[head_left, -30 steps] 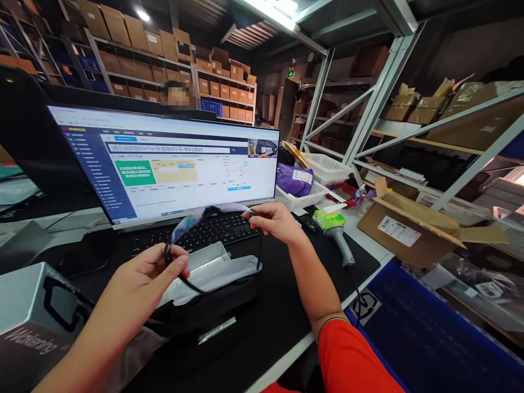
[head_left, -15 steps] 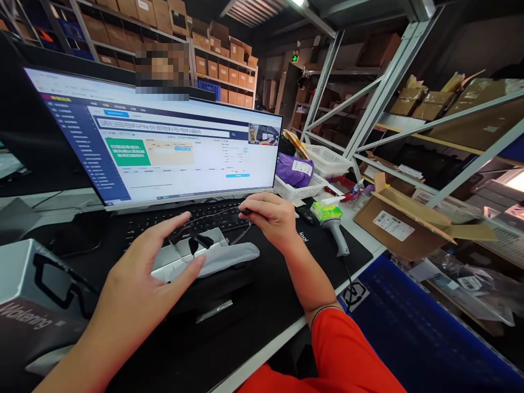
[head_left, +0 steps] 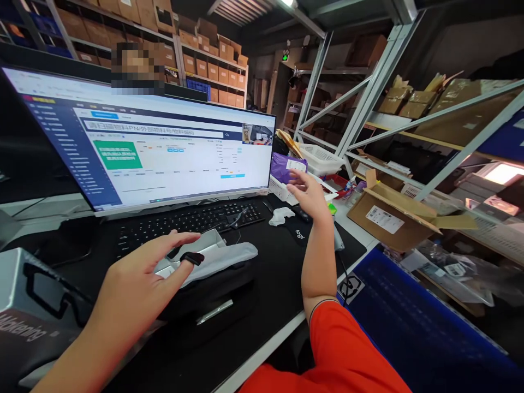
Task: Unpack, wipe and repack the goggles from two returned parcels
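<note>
My left hand (head_left: pixel 135 284) is over the front of the desk, thumb and fingers curved apart. A small black piece (head_left: pixel 193 257) rests on its thumb tip. Just beyond the thumb lie a white box tray (head_left: pixel 210 243) and a translucent white sleeve (head_left: pixel 229 257). A thin cable with a dark end (head_left: pixel 237 219) lies over the keyboard (head_left: pixel 184 218). My right hand (head_left: pixel 309 196) hovers above the mouse (head_left: pixel 301 214), fingers spread with nothing in them, in front of a purple package (head_left: pixel 282 166). A scanner (head_left: pixel 339 240) is partly hidden behind my right forearm.
A monitor (head_left: pixel 184 158) stands behind the keyboard. At left is a grey printed box (head_left: pixel 28 305). Crumpled white material (head_left: pixel 281 216) and a silvery strip (head_left: pixel 215 311) lie on the mat. An opened cardboard box (head_left: pixel 388 213) stands right. A person (head_left: pixel 137 65) is behind the monitor.
My right hand has let go of the dark cable end and moved right, uncovering the crumpled material. The black piece now sits on my left thumb. The view has shifted slightly right.
</note>
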### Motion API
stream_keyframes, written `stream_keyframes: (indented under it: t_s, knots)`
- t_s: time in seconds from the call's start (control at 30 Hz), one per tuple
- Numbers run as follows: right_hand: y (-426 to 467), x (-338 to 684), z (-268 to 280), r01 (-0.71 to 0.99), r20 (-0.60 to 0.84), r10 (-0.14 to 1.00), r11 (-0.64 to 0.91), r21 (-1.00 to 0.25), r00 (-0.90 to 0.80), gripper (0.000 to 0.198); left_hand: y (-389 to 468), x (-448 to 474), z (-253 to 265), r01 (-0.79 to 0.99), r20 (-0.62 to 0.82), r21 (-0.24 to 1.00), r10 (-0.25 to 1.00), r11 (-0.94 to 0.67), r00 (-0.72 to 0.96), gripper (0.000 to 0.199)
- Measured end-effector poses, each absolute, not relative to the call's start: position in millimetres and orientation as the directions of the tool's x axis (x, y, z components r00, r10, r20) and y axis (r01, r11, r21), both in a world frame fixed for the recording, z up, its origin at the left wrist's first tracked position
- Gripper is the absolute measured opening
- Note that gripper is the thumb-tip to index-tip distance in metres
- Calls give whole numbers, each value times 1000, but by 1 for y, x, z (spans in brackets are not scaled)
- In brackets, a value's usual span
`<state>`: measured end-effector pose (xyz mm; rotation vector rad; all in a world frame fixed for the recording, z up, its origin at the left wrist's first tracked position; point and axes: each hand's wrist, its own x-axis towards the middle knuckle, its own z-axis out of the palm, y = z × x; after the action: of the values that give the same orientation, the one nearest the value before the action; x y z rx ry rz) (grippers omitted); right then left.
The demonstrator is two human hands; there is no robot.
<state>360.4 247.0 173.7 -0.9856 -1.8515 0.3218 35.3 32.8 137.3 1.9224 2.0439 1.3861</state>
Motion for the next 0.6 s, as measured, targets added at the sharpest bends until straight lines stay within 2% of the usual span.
stream_keyframes:
  t_s: [0.07, 0.1, 0.17, 0.2, 0.3, 0.4, 0.6]
  knots:
    - [273, 397, 168, 738, 504, 862, 308, -601, 50, 64, 34, 35, 137, 798, 531, 587, 809, -138, -252, 47]
    - [284, 412, 163, 803, 445, 878, 131, -581, 178, 66, 35, 36, 136, 792, 525, 595, 813, -138, -252, 47]
    - [302, 432, 148, 831, 361, 861, -118, -544, 358, 69, 37, 36, 132, 778, 514, 610, 822, -149, -246, 46]
    - [309, 438, 140, 825, 326, 855, -185, -534, 403, 71, 38, 36, 130, 774, 515, 613, 824, -160, -237, 45]
    - [326, 444, 118, 824, 247, 863, -280, -492, 441, 79, 40, 34, 121, 780, 557, 588, 807, -215, -197, 45]
    - [343, 442, 105, 843, 211, 876, -312, -438, 434, 79, 43, 30, 113, 798, 596, 546, 788, -256, -156, 44]
    - [355, 439, 97, 873, 186, 887, -344, -346, 424, 56, 46, 26, 116, 824, 533, 541, 827, -169, -180, 49]
